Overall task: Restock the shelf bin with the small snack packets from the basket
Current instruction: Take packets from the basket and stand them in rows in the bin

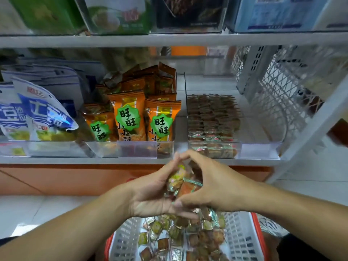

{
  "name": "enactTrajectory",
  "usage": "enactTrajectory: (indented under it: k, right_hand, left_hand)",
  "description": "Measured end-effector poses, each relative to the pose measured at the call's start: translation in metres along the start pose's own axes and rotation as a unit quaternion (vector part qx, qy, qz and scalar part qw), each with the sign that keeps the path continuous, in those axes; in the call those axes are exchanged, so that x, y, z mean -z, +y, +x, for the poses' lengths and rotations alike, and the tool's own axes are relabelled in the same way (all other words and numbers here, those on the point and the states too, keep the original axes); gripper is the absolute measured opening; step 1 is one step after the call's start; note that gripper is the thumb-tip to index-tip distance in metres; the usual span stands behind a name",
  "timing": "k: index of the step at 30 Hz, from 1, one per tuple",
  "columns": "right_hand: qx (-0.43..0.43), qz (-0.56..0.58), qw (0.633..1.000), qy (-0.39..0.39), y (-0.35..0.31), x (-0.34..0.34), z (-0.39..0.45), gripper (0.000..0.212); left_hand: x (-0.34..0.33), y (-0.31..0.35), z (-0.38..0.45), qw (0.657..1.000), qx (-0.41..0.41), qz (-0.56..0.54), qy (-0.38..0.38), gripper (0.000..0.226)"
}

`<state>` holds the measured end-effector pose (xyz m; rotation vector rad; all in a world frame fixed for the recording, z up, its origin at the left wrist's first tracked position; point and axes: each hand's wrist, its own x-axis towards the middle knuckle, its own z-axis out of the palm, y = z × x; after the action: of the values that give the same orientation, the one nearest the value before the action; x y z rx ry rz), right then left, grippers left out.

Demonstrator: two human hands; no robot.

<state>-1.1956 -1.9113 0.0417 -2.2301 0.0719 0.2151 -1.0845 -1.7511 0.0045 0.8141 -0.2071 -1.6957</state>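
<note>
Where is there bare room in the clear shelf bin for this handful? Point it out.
The clear plastic shelf bin is bare along its right side, between the rows of small brown snack packets and its right wall. Its left half is crowded. The neighbouring bin of orange snack bags is full. Both hands, left hand and right hand, cup a handful of packets above the white basket.

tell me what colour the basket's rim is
Red-orange rim on the basket, with white lattice walls. It shows best in the head view, bottom of frame, below the hands.

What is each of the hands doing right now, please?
Left hand: holds a bunch of small snack packets above the basket.
Right hand: holds the same bunch.
</note>
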Motion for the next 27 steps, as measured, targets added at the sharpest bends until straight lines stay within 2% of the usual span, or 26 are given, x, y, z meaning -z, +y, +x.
enactTrajectory:
  k: [2, 4, 8, 12, 13, 15, 16, 18, 21, 24, 27]
  right_hand:
    - [-0.032, 0.037, 0.999, -0.007, 0.007, 0.006, 0.001, 0.066]
    - [-0.045, 0.037, 0.998, -0.02, 0.014, 0.008, 0.001, 0.065]
    - [-0.057, -0.049, 0.997, 0.004, 0.025, 0.0, 0.002, 0.07]
    - [-0.075, -0.036, 0.996, 0.032, 0.029, -0.001, 0.004, 0.043]
    - [-0.075, -0.028, 0.996, 0.045, 0.029, -0.001, 0.004, 0.038]
    - [-0.058, -0.012, 0.992, 0.109, 0.026, -0.003, 0.002, 0.033]
    - [-0.031, -0.02, 0.987, 0.159, 0.024, -0.003, 0.001, 0.031]
    - [0.071, -0.055, 0.965, 0.248, 0.018, -0.005, -0.001, 0.028]
    - [0.193, -0.039, 0.929, 0.314, 0.009, -0.009, -0.003, 0.029]
    - [0.231, 0.012, 0.905, 0.357, 0.004, -0.012, -0.005, 0.027]
    - [0.235, 0.069, 0.889, 0.386, 0.002, -0.016, -0.007, 0.025]
  left_hand:
    - [0.001, -0.004, 0.007, 1.0, 0.0, -0.002, 0.031, 0.063]
    - [0.005, -0.011, 0.011, 0.998, 0.004, -0.012, 0.063, 0.063]
    - [0.013, -0.021, 0.013, 0.995, 0.001, -0.042, 0.095, 0.06]
    - [0.019, -0.031, 0.01, 0.986, -0.016, -0.091, 0.14, 0.062]
    - [0.018, -0.032, 0.01, 0.983, -0.025, -0.108, 0.148, 0.055]
    - [0.014, -0.035, 0.01, 0.973, -0.045, -0.145, 0.176, 0.034]
    - [0.013, -0.036, 0.01, 0.966, -0.054, -0.162, 0.196, 0.031]
    - [0.009, -0.039, 0.01, 0.955, -0.059, -0.189, 0.221, 0.041]
    - [-0.004, -0.042, 0.009, 0.965, -0.039, -0.204, 0.157, 0.052]
    - [-0.019, -0.04, 0.006, 0.975, -0.039, -0.205, 0.068, 0.059]
    - [-0.03, -0.033, 0.002, 0.966, -0.08, -0.242, 0.031, 0.065]
